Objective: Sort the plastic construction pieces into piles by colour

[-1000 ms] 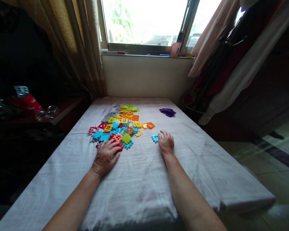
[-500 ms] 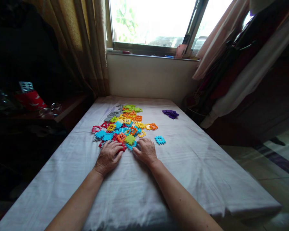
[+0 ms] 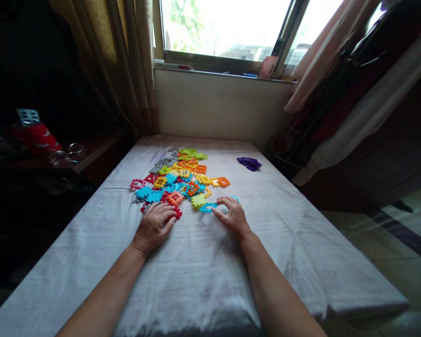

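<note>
A heap of flat, notched plastic building pieces in many colours lies on the cloth-covered table. My left hand [image 3: 155, 225] rests on the near edge of the heap, fingers stretched out over red pieces [image 3: 177, 211]. My right hand [image 3: 232, 216] pinches the edge of a blue building piece [image 3: 207, 207] between thumb and fingers. A lime-green piece [image 3: 198, 201] touches or overlaps that blue one. Another blue piece [image 3: 235, 199] is mostly hidden behind my right fingers. An orange window-like piece [image 3: 175, 198] lies between my hands, a little farther back.
Purple pieces [image 3: 249, 163] form a separate pile at the far right of the table [image 3: 287, 252]. A dark side shelf [image 3: 101, 145] with a red container [image 3: 42, 139] stands at the left. Clothes [image 3: 337, 145] hang at the right, and a window sits behind.
My right hand has moved right, drawing the blue piece away from the heap. The lime-green piece has shifted right too. My left hand stays nearly in place.
</note>
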Demonstrator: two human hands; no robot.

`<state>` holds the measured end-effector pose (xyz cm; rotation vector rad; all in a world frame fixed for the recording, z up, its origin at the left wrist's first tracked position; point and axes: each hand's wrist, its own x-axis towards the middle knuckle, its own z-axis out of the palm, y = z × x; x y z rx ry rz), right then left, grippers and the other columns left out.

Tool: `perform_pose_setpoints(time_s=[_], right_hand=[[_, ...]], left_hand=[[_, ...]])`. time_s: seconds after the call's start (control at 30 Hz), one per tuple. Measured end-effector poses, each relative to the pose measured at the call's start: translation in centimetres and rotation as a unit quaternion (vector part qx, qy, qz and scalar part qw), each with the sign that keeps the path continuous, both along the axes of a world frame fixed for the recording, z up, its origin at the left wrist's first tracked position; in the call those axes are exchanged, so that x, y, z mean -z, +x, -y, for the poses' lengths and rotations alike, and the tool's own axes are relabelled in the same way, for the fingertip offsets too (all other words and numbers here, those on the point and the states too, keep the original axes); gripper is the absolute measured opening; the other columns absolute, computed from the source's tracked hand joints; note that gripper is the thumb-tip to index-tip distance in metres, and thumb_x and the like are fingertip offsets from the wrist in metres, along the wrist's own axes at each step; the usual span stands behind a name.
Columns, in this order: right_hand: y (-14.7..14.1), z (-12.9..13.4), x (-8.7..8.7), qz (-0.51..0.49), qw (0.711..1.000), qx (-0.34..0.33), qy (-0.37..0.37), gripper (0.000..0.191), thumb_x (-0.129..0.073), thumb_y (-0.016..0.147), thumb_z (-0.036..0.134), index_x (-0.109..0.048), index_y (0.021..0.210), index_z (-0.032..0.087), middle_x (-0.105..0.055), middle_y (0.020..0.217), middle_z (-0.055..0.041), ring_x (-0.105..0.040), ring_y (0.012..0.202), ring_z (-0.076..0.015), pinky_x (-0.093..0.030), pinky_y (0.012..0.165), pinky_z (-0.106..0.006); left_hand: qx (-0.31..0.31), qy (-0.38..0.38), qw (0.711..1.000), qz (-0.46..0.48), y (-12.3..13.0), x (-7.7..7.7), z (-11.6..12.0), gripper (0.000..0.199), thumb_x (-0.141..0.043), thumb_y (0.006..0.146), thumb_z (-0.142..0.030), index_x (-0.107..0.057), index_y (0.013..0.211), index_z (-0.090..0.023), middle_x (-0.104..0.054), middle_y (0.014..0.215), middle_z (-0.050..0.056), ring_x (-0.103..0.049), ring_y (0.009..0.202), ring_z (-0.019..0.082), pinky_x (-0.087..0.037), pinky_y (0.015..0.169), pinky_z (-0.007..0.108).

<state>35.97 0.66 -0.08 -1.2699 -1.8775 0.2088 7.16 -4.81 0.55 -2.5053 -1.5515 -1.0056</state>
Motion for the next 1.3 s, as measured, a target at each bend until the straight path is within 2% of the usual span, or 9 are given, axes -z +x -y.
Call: perform_pose_setpoints(time_s=[0.13,0.33,0.53,0.67,0.77,0.9,1.0,1.1,1.3], right_hand=[[2.4,-1.3,0.2,-0.046,0.991,0.124,0.002,0.03,-0.063,0.082,0.047,-0.071,0.092,0.021,-0.073,0.101,-0.0102,-0.064,0.1,-0.0255,-0.047,0.095,-0.04],[5.7,-2.5,1.0,-0.025,0.954,0.287,-0.083,0.04,-0.061,0.081,0.05,-0.073,0.1,0.018,-0.071,0.107,-0.0133,-0.061,0.102,-0.0282,-0.046,0.092,-0.041],[6.0,-2.1,1.3,0.026,0.933,0.328,-0.146,0.034,-0.062,0.081,0.047,-0.075,0.103,0.025,-0.069,0.115,-0.0111,-0.058,0.11,-0.0308,-0.045,0.092,-0.045],[5.8,-1.7,1.8,0.045,0.939,0.322,-0.112,0.035,-0.063,0.08,0.042,-0.074,0.107,0.023,-0.068,0.114,-0.0153,-0.058,0.107,-0.0339,-0.044,0.091,-0.05],[4.2,-1.4,1.4,0.057,0.955,0.286,-0.053,0.035,-0.06,0.082,0.036,-0.072,0.112,0.023,-0.068,0.117,-0.0143,-0.056,0.108,-0.0317,-0.042,0.093,-0.048],[-0.4,-1.0,-0.3,0.122,0.981,0.145,-0.028,0.038,-0.061,0.084,0.032,-0.068,0.12,0.024,-0.066,0.127,-0.0119,-0.053,0.115,-0.0302,-0.039,0.098,-0.045],[-4.0,-0.6,-1.4,0.181,0.979,0.071,-0.067,0.038,-0.062,0.086,0.033,-0.067,0.122,0.023,-0.065,0.129,-0.0123,-0.053,0.117,-0.0306,-0.039,0.098,-0.045],[-6.2,0.3,-1.6,0.226,0.97,0.018,-0.09,0.026,-0.062,0.088,0.034,-0.07,0.111,0.024,-0.067,0.124,-0.011,-0.055,0.114,-0.0295,-0.041,0.095,-0.044],[-7.8,1.1,-1.5,0.181,0.977,-0.103,-0.056,0.022,-0.058,0.093,0.033,-0.072,0.109,0.026,-0.071,0.117,-0.0054,-0.06,0.111,-0.0221,-0.042,0.096,-0.038]], left_hand=[[0.0,0.017,1.0,0.002,-0.2,0.2,-0.1,0.023,-0.051,0.093,-0.034,-0.073,0.096,-0.029,-0.076,0.11,0.002,-0.067,0.11,0.024,-0.04,0.11,0.05],[-0.01,0.022,1.0,0.019,-0.5,0.4,-0.1,0.023,-0.051,0.094,-0.035,-0.073,0.096,-0.027,-0.076,0.111,0.003,-0.067,0.112,0.024,-0.042,0.109,0.05],[-0.022,0.017,0.999,0.032,-0.6,0.4,-0.2,0.025,-0.05,0.094,-0.037,-0.073,0.095,-0.026,-0.076,0.109,0.004,-0.067,0.11,0.023,-0.045,0.107,0.049],[-0.018,0.015,0.999,0.046,-0.7,0.3,-0.2,0.024,-0.05,0.093,-0.035,-0.073,0.094,-0.026,-0.076,0.108,0.004,-0.068,0.11,0.023,-0.047,0.106,0.048],[-0.022,0.009,0.998,0.054,-0.7,0.4,-0.3,0.024,-0.05,0.092,-0.034,-0.073,0.094,-0.027,-0.076,0.109,0.004,-0.067,0.111,0.024,-0.047,0.106,0.048],[-0.028,0.014,0.998,0.05,-0.7,0.4,-0.3,0.025,-0.051,0.093,-0.037,-0.072,0.098,-0.026,-0.075,0.113,0.005,-0.066,0.114,0.024,-0.045,0.107,0.049],[-0.026,0.007,0.999,0.043,-0.7,0.4,-0.2,0.025,-0.052,0.093,-0.039,-0.072,0.1,-0.026,-0.074,0.116,0.005,-0.064,0.116,0.025,-0.043,0.108,0.051],[-0.022,0.0,0.999,0.044,-0.6,0.3,-0.2,0.024,-0.052,0.093,-0.039,-0.072,0.1,-0.026,-0.074,0.116,0.005,-0.064,0.117,0.025,-0.042,0.11,0.051],[-0.016,-0.005,0.998,0.053,-0.5,0.3,-0.2,0.023,-0.052,0.094,-0.036,-0.072,0.099,-0.027,-0.074,0.117,0.004,-0.064,0.117,0.024,-0.042,0.11,0.05]])
